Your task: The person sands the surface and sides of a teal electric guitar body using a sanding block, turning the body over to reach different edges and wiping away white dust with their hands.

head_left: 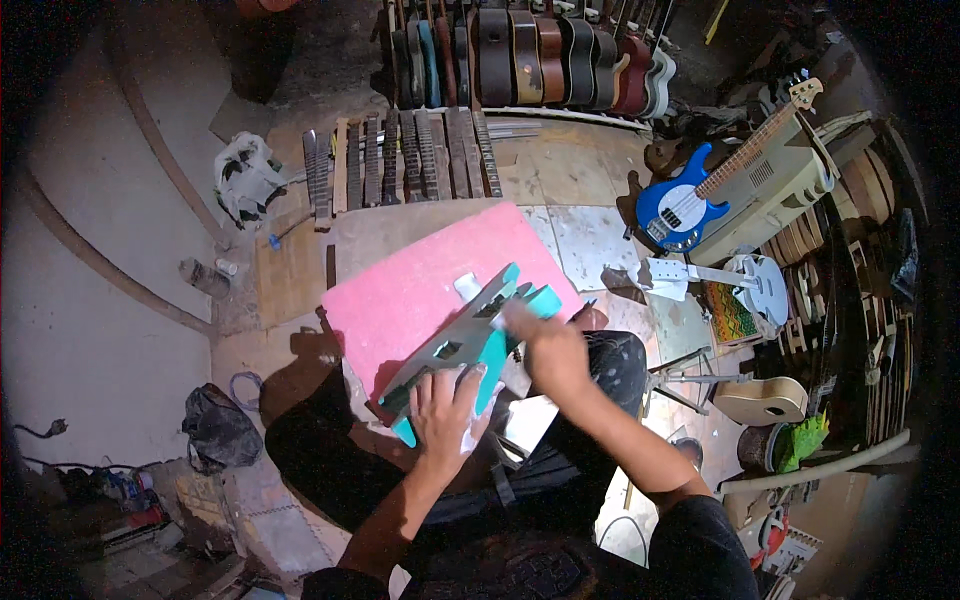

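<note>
A teal guitar body (pixel 470 345), partly grey on top, lies tilted across my lap over a pink foam board (pixel 420 280). My left hand (pixel 447 405) presses flat on its lower end, over a bit of white cloth or paper. My right hand (pixel 545 345) rests on the upper part of the body, fingers closed around something small and pale that is blurred, likely a sanding piece. My knees in dark trousers show under the board.
Several guitar necks (pixel 410 155) lie in a row on the floor ahead, with a rack of guitar bodies (pixel 540 55) behind. A blue bass (pixel 685 205) leans on a beige case at right. A white guitar (pixel 750 285), a stool (pixel 690 375) and bags surround me.
</note>
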### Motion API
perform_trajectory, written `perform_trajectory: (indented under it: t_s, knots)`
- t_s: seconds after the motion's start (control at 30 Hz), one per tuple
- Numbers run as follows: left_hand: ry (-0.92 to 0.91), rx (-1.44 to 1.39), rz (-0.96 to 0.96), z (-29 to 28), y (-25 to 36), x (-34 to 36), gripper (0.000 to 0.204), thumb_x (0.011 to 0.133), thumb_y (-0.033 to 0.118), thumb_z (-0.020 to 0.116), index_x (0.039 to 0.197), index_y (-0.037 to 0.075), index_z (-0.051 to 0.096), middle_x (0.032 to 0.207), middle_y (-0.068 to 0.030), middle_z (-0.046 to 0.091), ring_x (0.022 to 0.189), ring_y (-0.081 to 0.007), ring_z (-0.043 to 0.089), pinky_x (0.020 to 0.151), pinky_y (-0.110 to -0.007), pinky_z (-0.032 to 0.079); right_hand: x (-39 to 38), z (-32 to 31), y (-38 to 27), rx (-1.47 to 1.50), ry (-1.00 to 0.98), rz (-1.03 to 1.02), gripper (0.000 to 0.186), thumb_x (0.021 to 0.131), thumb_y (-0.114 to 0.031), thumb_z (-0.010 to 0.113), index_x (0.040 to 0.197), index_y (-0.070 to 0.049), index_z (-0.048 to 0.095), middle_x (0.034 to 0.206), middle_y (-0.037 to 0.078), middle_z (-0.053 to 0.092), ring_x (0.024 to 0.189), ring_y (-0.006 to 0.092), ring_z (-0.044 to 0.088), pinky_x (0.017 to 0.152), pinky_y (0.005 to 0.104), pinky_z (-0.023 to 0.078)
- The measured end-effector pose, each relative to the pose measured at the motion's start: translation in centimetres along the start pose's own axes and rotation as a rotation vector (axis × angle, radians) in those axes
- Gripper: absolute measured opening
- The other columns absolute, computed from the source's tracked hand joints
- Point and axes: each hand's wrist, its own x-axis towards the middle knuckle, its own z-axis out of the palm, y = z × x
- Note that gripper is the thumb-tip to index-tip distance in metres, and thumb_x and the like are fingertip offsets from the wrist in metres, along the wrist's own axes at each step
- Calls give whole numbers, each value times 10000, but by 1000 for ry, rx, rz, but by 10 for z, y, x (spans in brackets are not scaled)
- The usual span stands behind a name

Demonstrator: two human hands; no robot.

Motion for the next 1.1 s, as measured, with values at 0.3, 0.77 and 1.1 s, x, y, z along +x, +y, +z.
perform_trajectory:
  t_s: [0.3,0.77,1.1]
  knots:
    - [-52,-5,19,-1,6,-10,388,840,291,852,1175,125,751,1097,-90,643,972,-327,602,800,-473,451,-2,-13,5,24,-55,55,507,835,11,599,1283,-167,756,1285,99,755,858,326,716,799,437,583]
    - [-176,-21,70,11,20,-37,448,806,251,844,1242,208,750,1140,-78,644,959,-321,577,776,-464,402,-20,-22,17,-144,-317,101,473,837,-47,649,1289,-142,752,1339,70,735,939,328,711,856,429,596]
    - [-194,-22,84,13,22,-43,518,770,240,854,1273,223,734,1193,-77,642,1004,-326,576,799,-471,416,-36,-24,-1,-37,-267,70,501,845,7,604,1312,-112,743,1344,99,732,950,336,720,865,433,590]
